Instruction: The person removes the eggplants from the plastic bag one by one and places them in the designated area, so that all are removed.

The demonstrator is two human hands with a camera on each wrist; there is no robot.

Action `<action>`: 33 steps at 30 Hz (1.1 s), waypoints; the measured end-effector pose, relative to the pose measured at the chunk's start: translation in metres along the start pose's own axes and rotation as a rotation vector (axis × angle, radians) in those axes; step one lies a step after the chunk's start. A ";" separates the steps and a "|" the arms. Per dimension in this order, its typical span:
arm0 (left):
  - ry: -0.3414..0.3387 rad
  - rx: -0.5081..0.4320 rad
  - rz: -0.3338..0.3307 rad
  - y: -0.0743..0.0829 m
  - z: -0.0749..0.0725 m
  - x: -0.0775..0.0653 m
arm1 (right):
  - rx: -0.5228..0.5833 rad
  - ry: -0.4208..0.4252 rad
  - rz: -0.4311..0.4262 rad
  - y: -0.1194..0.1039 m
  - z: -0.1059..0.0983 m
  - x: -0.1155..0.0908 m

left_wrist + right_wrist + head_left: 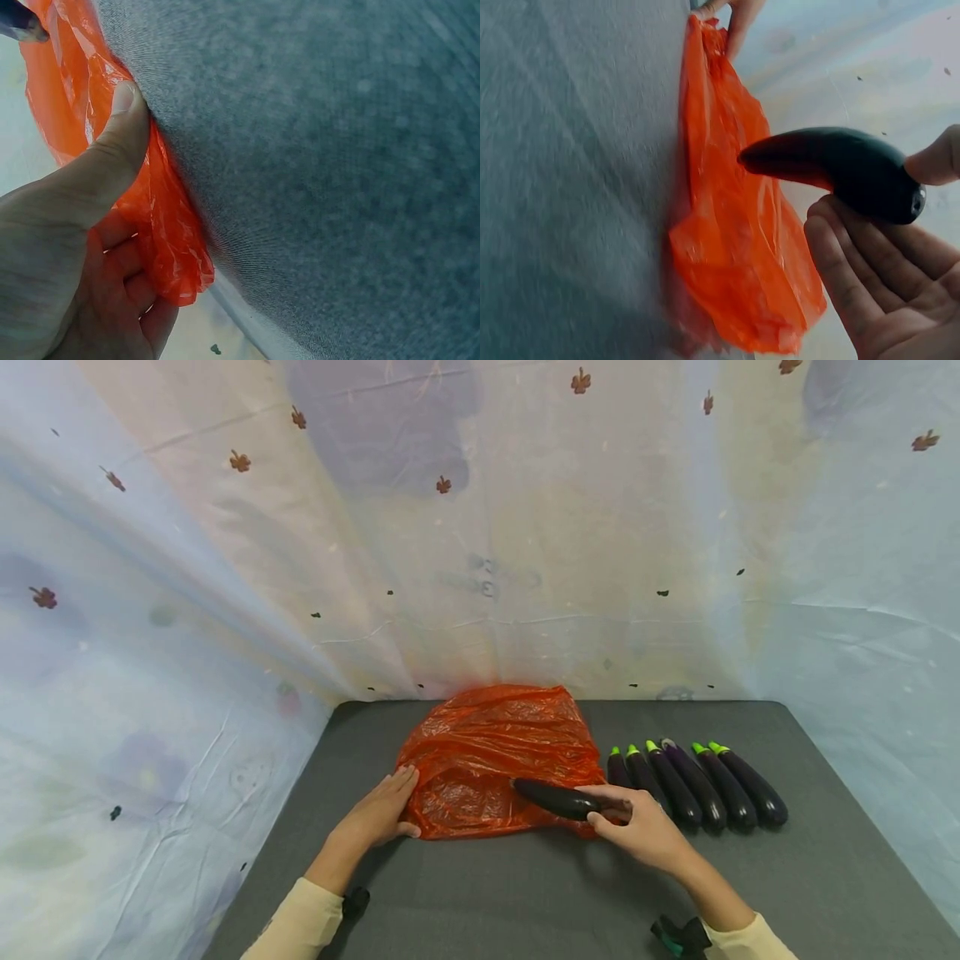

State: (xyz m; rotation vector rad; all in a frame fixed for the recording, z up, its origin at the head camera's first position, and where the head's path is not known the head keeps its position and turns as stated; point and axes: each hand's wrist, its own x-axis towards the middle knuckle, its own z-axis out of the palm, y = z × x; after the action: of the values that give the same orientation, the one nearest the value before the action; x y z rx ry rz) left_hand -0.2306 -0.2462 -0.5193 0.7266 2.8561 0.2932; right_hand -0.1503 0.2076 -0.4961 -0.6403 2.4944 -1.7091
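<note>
A dark, glossy eggplant (558, 800) hangs above the right part of a red plastic bag (495, 735) in the head view. My right hand (637, 827) pinches its thick end between thumb and fingers. In the right wrist view the eggplant (832, 161) points its narrow end towards the bag (735, 225). At the bag's left edge my left hand (382, 810) rests with its fingers extended, holding nothing up. The left wrist view has the thumb on the near edge of the bag (161, 225) and the fingers touching it farther back; their tips are partly hidden.
Several eggplants (701, 785) lie side by side to the right of the bag, most with bright green stem ends facing the back. Everything lies on a dark grey table (495, 893). A patterned sheet (540, 543) hangs behind the table and at its sides.
</note>
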 end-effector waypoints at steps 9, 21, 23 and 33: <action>-0.013 0.007 -0.010 0.002 -0.003 0.000 | -0.011 0.009 -0.046 0.005 -0.023 -0.010; -0.013 -0.003 -0.003 0.002 -0.002 0.001 | -0.013 0.083 -0.068 0.006 -0.057 -0.029; -0.011 -0.003 -0.001 0.002 -0.002 0.001 | -0.009 0.103 -0.088 0.007 -0.063 -0.032; -0.013 0.003 -0.007 0.002 -0.003 0.001 | -0.109 0.274 -0.042 0.010 -0.083 -0.049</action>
State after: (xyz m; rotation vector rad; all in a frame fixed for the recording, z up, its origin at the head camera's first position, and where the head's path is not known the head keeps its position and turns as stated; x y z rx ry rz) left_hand -0.2311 -0.2441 -0.5163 0.7168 2.8470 0.2819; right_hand -0.1306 0.3016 -0.4825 -0.4978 2.7933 -1.7960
